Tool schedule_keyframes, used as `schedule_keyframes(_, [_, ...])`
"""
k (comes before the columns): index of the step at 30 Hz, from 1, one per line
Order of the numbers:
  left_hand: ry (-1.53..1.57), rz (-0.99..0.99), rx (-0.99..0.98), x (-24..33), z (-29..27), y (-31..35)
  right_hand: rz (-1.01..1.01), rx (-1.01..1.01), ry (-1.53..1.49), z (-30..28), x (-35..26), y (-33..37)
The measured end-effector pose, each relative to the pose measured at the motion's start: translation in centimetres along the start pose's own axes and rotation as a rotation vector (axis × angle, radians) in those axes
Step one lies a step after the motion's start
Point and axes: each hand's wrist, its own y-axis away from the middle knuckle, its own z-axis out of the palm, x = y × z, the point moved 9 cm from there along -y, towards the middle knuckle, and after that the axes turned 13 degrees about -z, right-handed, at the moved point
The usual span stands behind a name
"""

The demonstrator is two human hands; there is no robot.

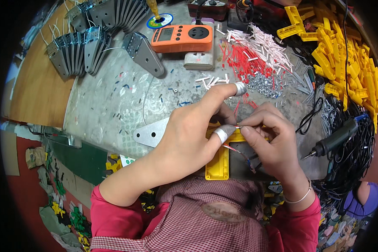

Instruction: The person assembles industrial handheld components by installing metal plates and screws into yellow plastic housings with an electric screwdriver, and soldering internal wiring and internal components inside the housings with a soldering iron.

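Note:
My left hand (187, 132) has silver tape on its thumb and index finger. The index finger stretches forward, while the thumb and a finger behind it pinch a thin wire (238, 127). From the other side, my right hand (273, 136) grips the same wire between thumb and index finger. Below both hands lies a yellow plastic housing (217, 168), partly covered by my left hand. Reddish and dark wires (243, 156) hang over it. A grey metal plate (145, 134) with round holes sticks out from under my left hand.
An orange meter (182, 39) stands beside a power strip (199, 61). Red and white sleeves (250, 52) and small screws (264, 85) lie in piles. Yellow housings (336, 59) heap at right, near an electric screwdriver (334, 138). Grey brackets (67, 56) stand at far left.

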Motion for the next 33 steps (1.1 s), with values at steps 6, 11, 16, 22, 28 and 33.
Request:
schedule_keyframes(6, [0.017, 0.009, 0.039, 0.3, -0.2, 0.2, 0.023, 0.013, -0.031, -0.1, 0.1, 0.2])
schedule_keyframes(11, [0.012, -0.001, 0.042, 0.6, -0.1, 0.5, 0.005, -0.005, 0.012, -0.1, -0.5, 0.3])
schedule_keyframes(16, [0.001, 0.049, 0.045, 0.8, 0.1, 0.5, 0.001, -0.035, 0.015, 0.3, -0.6, 0.2])
schedule_keyframes(22, [-0.176, 0.212, 0.084, 2.2, 0.4, 1.0, 0.144, -0.056, -0.061, -0.1, 0.3, 1.0])
schedule_keyframes(28, [-0.107, 0.215, 0.065, 1.9, 0.2, 0.7, -0.162, -0.104, 0.099, -0.6, -3.7, 3.4])
schedule_keyframes(33, [-0.087, 0.204, 0.026, 1.5, 0.4, 0.9, 0.348, 0.395, -0.488, -0.4, 0.7, 6.2])
